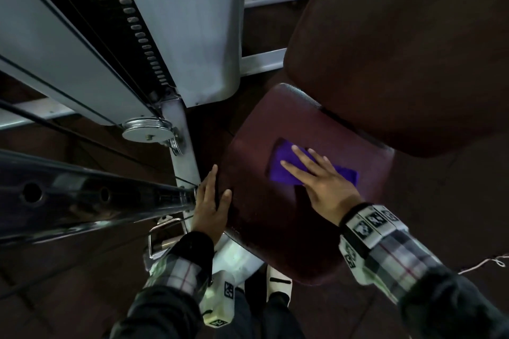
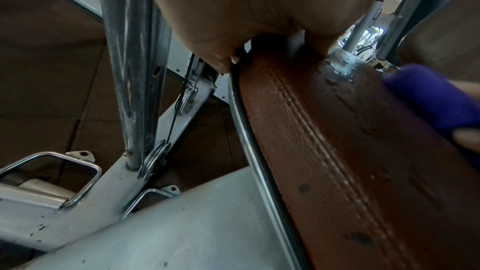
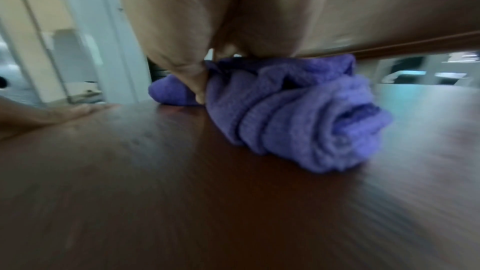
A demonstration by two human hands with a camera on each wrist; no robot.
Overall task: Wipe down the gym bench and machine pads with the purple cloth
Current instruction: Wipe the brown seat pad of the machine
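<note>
**One purple cloth under a flat palm on the maroon seat pad**

Two dark maroon vinyl pads show in the head view: the squarish seat pad (image 1: 264,217) and, beyond its far edge, the larger back pad (image 1: 399,44). One folded purple terry cloth (image 1: 283,164) lies on the seat pad toward its far edge, roughly midway between the left and right edges. The right hand (image 1: 322,181) lies on top of it, fingers straight and spread, palm pressing the cloth onto the vinyl; nothing is curled round the cloth. In the right wrist view the purple terry cloth (image 3: 298,114) bunches into rolled folds under the palm, the picture smeared with blur.

The left hand (image 1: 212,201) sits at the seat pad's left edge, thumb on the top surface and fingers down the side, its grip wrapped over that edge. The left wrist view shows the stitched side seam of the seat pad (image 2: 337,161) running below the hand, with the cloth's purple at the right.

Left of the pad stands the pale grey machine frame (image 1: 187,22) with one steel pulley wheel (image 1: 147,131) and one chromed bar (image 1: 91,195). Two plaid sleeves carry marker bands
</note>
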